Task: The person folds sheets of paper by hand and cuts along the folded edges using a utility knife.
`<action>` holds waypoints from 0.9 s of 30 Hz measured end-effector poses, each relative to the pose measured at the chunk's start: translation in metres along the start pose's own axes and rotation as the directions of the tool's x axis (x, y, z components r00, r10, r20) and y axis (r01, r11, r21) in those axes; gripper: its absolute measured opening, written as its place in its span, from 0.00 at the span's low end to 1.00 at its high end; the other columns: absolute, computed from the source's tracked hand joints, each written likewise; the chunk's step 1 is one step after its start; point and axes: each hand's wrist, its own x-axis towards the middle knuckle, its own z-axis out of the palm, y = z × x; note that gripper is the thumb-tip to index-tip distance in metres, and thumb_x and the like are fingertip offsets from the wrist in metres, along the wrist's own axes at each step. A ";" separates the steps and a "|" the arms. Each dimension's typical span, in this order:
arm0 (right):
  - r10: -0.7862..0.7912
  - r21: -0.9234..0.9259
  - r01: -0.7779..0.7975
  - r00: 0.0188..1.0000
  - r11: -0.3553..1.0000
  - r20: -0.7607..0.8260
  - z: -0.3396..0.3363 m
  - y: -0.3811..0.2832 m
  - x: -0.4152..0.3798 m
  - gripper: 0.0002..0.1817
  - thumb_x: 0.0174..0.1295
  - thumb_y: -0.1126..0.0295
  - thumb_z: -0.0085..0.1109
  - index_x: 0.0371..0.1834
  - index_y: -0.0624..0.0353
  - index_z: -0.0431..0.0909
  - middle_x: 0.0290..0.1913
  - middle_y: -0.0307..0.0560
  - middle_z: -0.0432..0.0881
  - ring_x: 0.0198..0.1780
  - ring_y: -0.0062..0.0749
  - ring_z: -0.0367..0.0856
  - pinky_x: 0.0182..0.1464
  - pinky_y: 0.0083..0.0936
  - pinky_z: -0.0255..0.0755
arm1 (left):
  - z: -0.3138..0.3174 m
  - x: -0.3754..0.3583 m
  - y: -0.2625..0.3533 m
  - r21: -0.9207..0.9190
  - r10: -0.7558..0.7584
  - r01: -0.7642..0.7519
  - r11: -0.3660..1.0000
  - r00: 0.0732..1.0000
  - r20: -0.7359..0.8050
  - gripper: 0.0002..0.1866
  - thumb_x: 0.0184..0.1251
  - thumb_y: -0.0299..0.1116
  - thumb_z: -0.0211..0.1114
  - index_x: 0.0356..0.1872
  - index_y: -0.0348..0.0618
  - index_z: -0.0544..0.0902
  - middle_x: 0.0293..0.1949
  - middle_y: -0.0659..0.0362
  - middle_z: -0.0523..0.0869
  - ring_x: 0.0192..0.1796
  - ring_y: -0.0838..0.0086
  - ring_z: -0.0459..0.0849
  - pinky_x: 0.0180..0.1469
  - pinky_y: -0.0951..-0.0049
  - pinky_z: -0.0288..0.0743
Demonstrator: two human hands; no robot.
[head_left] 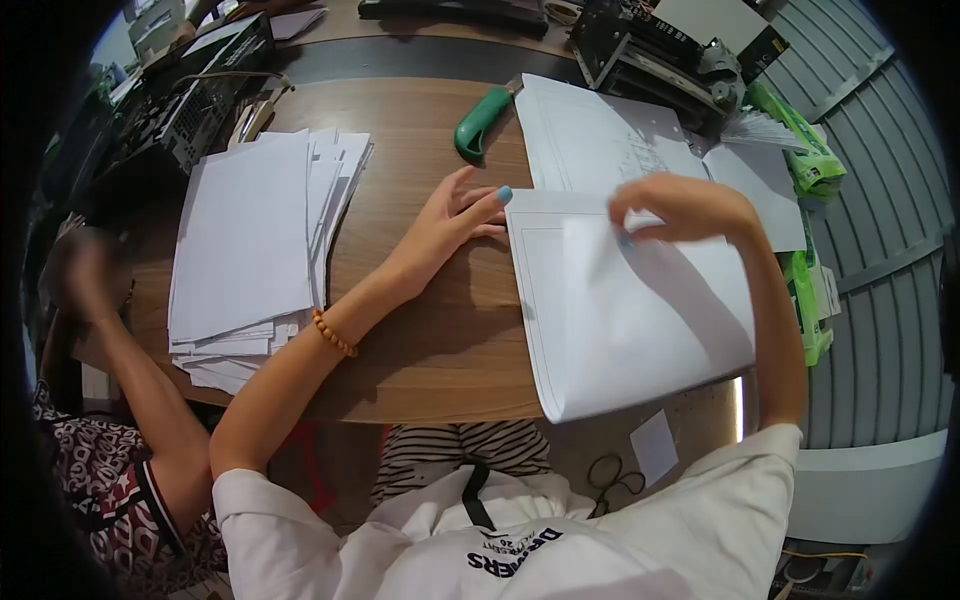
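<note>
My left hand lies on the wooden table with its fingers apart. Its blue-nailed thumb touches the top left corner of a stack of paper sheets with thin printed border lines. Over the upper part of that stack is my right hand, slightly blurred, its fingers curled in a pinch on the top sheet of paper, which bows up. The lower edge of the stack hangs past the table's front edge. Beyond my left hand lies a green-handled tool, its tip at another sheet.
A thick uneven pile of paper lies left. Black equipment stands at the back right, beside green packets. Another person's arm is at the far left. A paper sheet lies below the table.
</note>
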 end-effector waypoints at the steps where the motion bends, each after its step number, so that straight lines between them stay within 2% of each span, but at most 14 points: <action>1: 0.083 -0.006 -0.083 0.996 0.997 -0.035 -0.001 0.002 0.019 0.08 0.53 0.76 0.60 0.36 0.63 0.74 0.38 0.50 0.79 0.44 0.45 0.77 0.48 0.34 0.69 | -0.004 0.003 -0.001 -0.025 -0.036 0.037 0.999 0.998 0.050 0.39 0.66 0.37 0.60 0.67 0.26 0.47 0.57 0.38 0.70 0.53 0.65 0.78 0.54 0.73 0.75; 3: 0.112 -0.018 -0.114 0.990 0.993 -0.089 0.006 0.011 0.045 0.07 0.53 0.76 0.60 0.35 0.63 0.74 0.37 0.49 0.79 0.43 0.44 0.77 0.46 0.34 0.70 | -0.009 0.003 0.000 -0.045 -0.069 0.074 0.996 0.993 0.099 0.37 0.67 0.33 0.59 0.67 0.26 0.47 0.56 0.39 0.73 0.51 0.67 0.80 0.52 0.76 0.76; 5: 0.121 -0.037 -0.131 0.971 0.991 -0.207 0.010 0.011 0.060 0.03 0.53 0.78 0.55 0.31 0.63 0.75 0.32 0.50 0.80 0.38 0.44 0.79 0.39 0.34 0.71 | -0.009 0.002 0.001 0.063 -0.054 0.046 0.997 0.990 0.134 0.44 0.64 0.36 0.63 0.66 0.22 0.41 0.49 0.40 0.77 0.43 0.68 0.83 0.42 0.79 0.79; 6: 0.131 -0.065 -0.150 0.965 0.987 -0.228 0.011 0.004 0.062 0.03 0.52 0.79 0.54 0.31 0.63 0.75 0.32 0.51 0.79 0.39 0.44 0.79 0.38 0.35 0.71 | -0.001 -0.002 0.002 0.080 -0.042 0.038 0.996 0.998 0.049 0.39 0.62 0.34 0.65 0.64 0.20 0.52 0.42 0.46 0.82 0.35 0.73 0.84 0.33 0.82 0.78; 7: 0.131 -0.065 -0.149 0.966 0.987 -0.224 0.011 -0.002 0.063 0.03 0.52 0.79 0.54 0.31 0.63 0.75 0.32 0.51 0.79 0.39 0.44 0.79 0.38 0.35 0.71 | -0.001 -0.001 0.004 0.077 -0.043 0.039 0.996 0.998 0.048 0.39 0.62 0.34 0.65 0.64 0.20 0.52 0.42 0.46 0.82 0.35 0.73 0.84 0.33 0.82 0.78; 9: 0.333 -0.028 -0.342 0.927 0.939 -0.173 0.012 -0.016 0.062 0.07 0.53 0.76 0.60 0.36 0.61 0.76 0.40 0.49 0.79 0.45 0.44 0.76 0.47 0.34 0.70 | 0.001 0.000 0.007 0.272 -0.141 0.096 0.957 0.978 0.151 0.27 0.64 0.30 0.62 0.60 0.26 0.66 0.35 0.52 0.85 0.31 0.79 0.83 0.29 0.85 0.73; 10: 0.337 -0.023 -0.345 0.927 0.938 -0.165 0.018 -0.020 0.059 0.07 0.53 0.76 0.60 0.36 0.61 0.76 0.40 0.49 0.79 0.45 0.44 0.76 0.47 0.34 0.70 | 0.007 -0.005 0.007 0.248 -0.105 0.079 0.965 0.990 0.091 0.18 0.61 0.30 0.63 0.49 0.28 0.77 0.29 0.56 0.85 0.25 0.82 0.81 0.23 0.86 0.68; 13: 0.241 -0.106 -0.288 0.916 0.952 -0.320 0.038 -0.033 0.041 0.12 0.53 0.76 0.60 0.43 0.60 0.76 0.45 0.50 0.78 0.49 0.45 0.76 0.51 0.34 0.69 | 0.010 -0.007 0.009 0.333 -0.094 0.078 0.940 0.995 0.032 0.12 0.56 0.27 0.65 0.37 0.27 0.81 0.25 0.55 0.86 0.21 0.80 0.82 0.22 0.83 0.73; 15: 0.071 -0.252 -0.345 0.702 0.904 -0.708 0.055 -0.053 0.020 0.16 0.56 0.72 0.57 0.48 0.62 0.74 0.47 0.54 0.78 0.50 0.47 0.76 0.53 0.35 0.69 | 0.011 -0.007 0.009 0.364 -0.099 0.087 0.927 0.995 0.015 0.10 0.56 0.27 0.64 0.34 0.27 0.82 0.24 0.55 0.86 0.20 0.80 0.81 0.22 0.83 0.73; 16: 0.172 -0.151 -0.398 0.666 0.905 -0.726 0.059 -0.069 0.005 0.19 0.57 0.71 0.58 0.52 0.62 0.73 0.51 0.55 0.76 0.53 0.48 0.75 0.56 0.36 0.68 | 0.012 -0.007 0.008 0.394 -0.098 0.095 0.914 0.995 -0.012 0.09 0.56 0.26 0.64 0.31 0.28 0.82 0.23 0.55 0.85 0.19 0.80 0.81 0.21 0.82 0.73; 23: 0.404 -0.016 -0.555 0.624 0.831 -0.669 0.124 -0.096 -0.058 0.24 0.62 0.63 0.54 0.60 0.59 0.69 0.63 0.55 0.69 0.66 0.50 0.63 0.65 0.49 0.55 | 0.015 -0.006 0.009 0.438 -0.113 0.103 0.893 0.994 -0.002 0.09 0.57 0.27 0.64 0.32 0.28 0.82 0.23 0.55 0.85 0.17 0.81 0.79 0.20 0.81 0.71; 25: 0.437 0.061 -0.541 0.603 0.839 -0.667 0.141 -0.092 -0.057 0.24 0.63 0.60 0.53 0.61 0.58 0.69 0.63 0.54 0.69 0.66 0.51 0.63 0.66 0.50 0.52 | 0.018 -0.009 0.015 0.585 -0.081 0.102 0.805 0.995 -0.062 0.11 0.61 0.31 0.63 0.39 0.32 0.78 0.26 0.57 0.84 0.18 0.82 0.77 0.19 0.85 0.68; 26: 0.442 0.079 -0.531 0.604 0.844 -0.663 0.146 -0.090 -0.055 0.23 0.63 0.63 0.49 0.61 0.57 0.68 0.63 0.54 0.68 0.67 0.50 0.61 0.67 0.49 0.50 | 0.018 -0.010 0.012 0.773 0.190 -0.139 0.619 0.982 0.024 0.14 0.62 0.33 0.63 0.43 0.33 0.76 0.33 0.55 0.84 0.26 0.76 0.81 0.26 0.79 0.74; 27: 0.445 0.100 -0.518 0.601 0.849 -0.664 0.150 -0.090 -0.053 0.23 0.64 0.65 0.46 0.62 0.57 0.68 0.64 0.53 0.67 0.68 0.50 0.60 0.69 0.49 0.48 | 0.025 -0.013 0.017 0.782 0.185 -0.149 0.605 0.982 0.044 0.14 0.62 0.33 0.63 0.43 0.33 0.76 0.33 0.55 0.84 0.26 0.76 0.81 0.26 0.79 0.74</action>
